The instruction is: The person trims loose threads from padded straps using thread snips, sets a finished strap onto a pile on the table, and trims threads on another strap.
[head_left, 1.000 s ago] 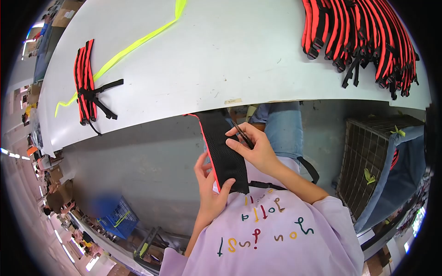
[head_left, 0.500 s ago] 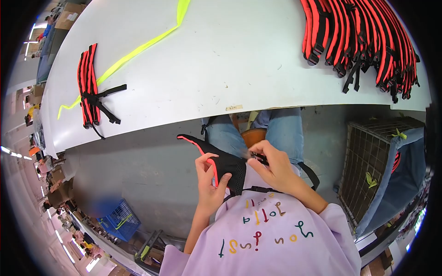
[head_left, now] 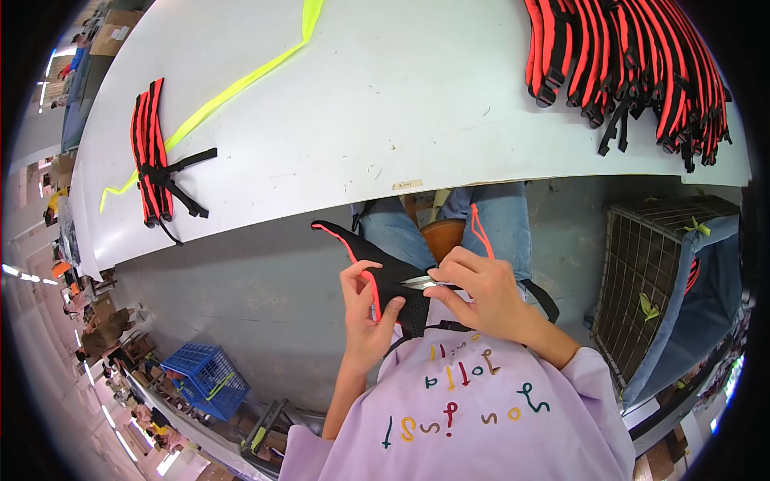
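My left hand (head_left: 367, 309) is closed on a black mesh fabric piece (head_left: 401, 276) with red-orange edging, thumb on its near side. The piece's narrow end points up and left, over my lap. In my right hand (head_left: 481, 293) is a pair of thread snips (head_left: 419, 282), its silvery blades lying against or just over the mesh; I cannot tell whether they touch it. A red-orange cord loop (head_left: 479, 228) stands up beyond the right hand. Fingers hide the snips' handle. A black strap with a buckle (head_left: 451, 325) runs below the piece, across my lilac shirt.
On the white table (head_left: 321, 144) lie a small bundle of red-and-black straps (head_left: 152, 152), a neon yellow ribbon (head_left: 233, 90) and a large strap pile (head_left: 626, 72). A wire cage with blue cloth lining (head_left: 650, 280) stands at right, a blue crate (head_left: 207, 381) at lower left.
The right hand's snips were blurred and dark; now their blades show plainly, pointing left at the mesh. The red-orange cord loop has come into sight. The left hand keeps its hold.
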### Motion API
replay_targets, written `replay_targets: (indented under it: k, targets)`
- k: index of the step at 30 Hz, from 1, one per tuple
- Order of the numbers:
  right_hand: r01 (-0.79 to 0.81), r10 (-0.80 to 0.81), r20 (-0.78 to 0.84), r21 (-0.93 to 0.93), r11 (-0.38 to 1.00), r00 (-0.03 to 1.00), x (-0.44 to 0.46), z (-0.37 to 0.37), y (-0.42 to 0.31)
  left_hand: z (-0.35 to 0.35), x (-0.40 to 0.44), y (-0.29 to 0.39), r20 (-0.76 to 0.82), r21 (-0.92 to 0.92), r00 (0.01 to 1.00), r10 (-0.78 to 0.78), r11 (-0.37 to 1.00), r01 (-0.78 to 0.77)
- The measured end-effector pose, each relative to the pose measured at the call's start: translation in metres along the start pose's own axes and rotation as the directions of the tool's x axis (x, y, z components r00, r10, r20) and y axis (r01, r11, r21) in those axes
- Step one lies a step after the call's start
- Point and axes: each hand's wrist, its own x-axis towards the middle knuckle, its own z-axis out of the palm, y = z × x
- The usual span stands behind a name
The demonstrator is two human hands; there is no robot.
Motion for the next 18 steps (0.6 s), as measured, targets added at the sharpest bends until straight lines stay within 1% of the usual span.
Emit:
replay_targets:
  k: [5,8,11,14,18]
  targets:
    - [0.031,-0.031,-0.012,-0.022,0.999,0.999,-0.0001,-0.0010,0.0004,0.0004,0.0008,0.0001,0.006,0.033,1.000,0.031,0.999,-0.031]
    - [-0.028,0.030,-0.028,0.060,0.998,0.999,-0.0012,0.0008,0.0018,0.0013,0.0003,-0.0005,0.002,0.030,1.000,0.024,0.999,-0.024]
    - [-0.126,0.132,-0.027,0.163,0.979,0.991,-0.0043,0.0019,0.0087,0.0010,-0.0009,-0.0005,-0.008,0.025,1.000,0.017,1.000,-0.017]
    - [-0.194,0.189,0.050,0.106,0.975,0.981,-0.0065,-0.0054,0.0022,0.0016,-0.0005,-0.0011,-0.010,0.022,1.000,0.021,1.000,-0.021]
    - [-0.097,0.096,0.015,0.080,0.992,0.995,-0.0051,-0.0040,0.0004,0.0004,0.0000,-0.0016,0.000,0.027,1.000,0.030,0.999,-0.029]
